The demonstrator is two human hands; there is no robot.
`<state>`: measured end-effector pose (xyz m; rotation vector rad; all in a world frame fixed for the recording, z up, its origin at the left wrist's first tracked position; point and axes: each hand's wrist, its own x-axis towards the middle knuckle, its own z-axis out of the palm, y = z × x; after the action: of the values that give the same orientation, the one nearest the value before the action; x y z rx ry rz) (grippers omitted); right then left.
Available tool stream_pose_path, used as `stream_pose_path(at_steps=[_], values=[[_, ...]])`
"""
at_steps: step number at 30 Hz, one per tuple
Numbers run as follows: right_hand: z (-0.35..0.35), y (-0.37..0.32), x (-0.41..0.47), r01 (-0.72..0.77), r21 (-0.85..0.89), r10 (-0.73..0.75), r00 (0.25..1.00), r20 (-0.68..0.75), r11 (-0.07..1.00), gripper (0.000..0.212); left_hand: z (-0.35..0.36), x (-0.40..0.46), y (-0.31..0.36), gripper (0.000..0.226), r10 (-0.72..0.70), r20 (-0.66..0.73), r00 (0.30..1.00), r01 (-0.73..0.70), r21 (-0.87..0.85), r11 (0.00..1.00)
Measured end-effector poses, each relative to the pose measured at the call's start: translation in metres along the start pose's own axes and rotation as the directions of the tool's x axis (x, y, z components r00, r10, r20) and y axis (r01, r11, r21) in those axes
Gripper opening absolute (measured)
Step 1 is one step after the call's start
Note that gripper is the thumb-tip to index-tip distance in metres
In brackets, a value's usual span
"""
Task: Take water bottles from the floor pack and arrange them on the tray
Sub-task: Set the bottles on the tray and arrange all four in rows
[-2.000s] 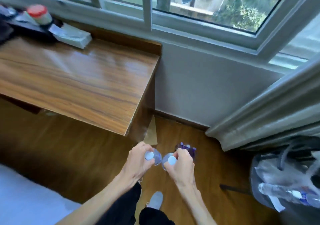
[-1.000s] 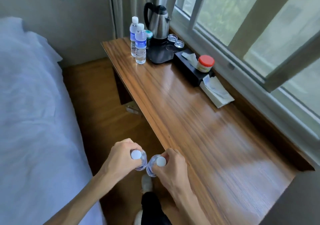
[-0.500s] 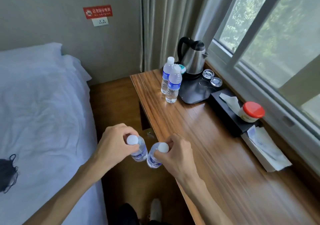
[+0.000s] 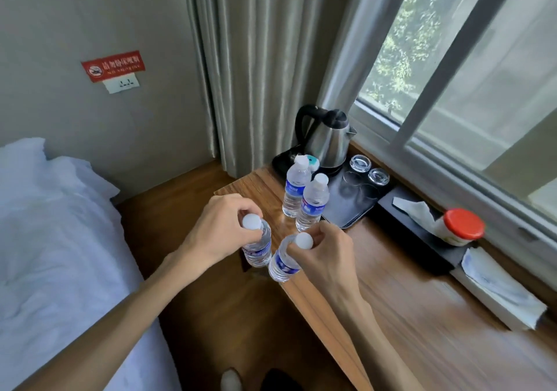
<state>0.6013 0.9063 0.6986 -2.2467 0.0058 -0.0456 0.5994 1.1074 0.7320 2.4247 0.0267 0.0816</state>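
Both hands have carried bottles up from the floor: left hand grips one water bottle, right hand another, nearing the black tray.

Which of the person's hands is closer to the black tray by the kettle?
Right. The right hand holds its bottle just short of the black tray; the left hand sits farther out, at the desk's edge.

Two bottles upright beside black tray — two more held.

Bare forearms, no sleeves, dark trousers
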Motion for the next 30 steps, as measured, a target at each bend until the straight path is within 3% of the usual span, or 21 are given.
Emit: stream_pose_path(at_steps=[8,17,30], values=[[0.028,-0.004,0.05,-0.155,0.001,0.152,0.969,-0.197,0.988,0.021,0.008,0.093,-0.012,0.027,0.155,0.162,0.974,-0.155,-0.011,0.988],[0.055,-0.009,0.085,-0.219,0.014,0.214,0.933,-0.289,0.976,0.027,0.026,0.161,-0.034,0.026,0.25,0.305,0.919,-0.24,-0.068,0.968],[0.088,-0.024,0.094,-0.367,-0.006,0.309,0.793,-0.525,0.93,0.024,0.035,0.206,-0.059,0.036,0.561,0.398,0.726,-0.46,-0.326,0.826]])
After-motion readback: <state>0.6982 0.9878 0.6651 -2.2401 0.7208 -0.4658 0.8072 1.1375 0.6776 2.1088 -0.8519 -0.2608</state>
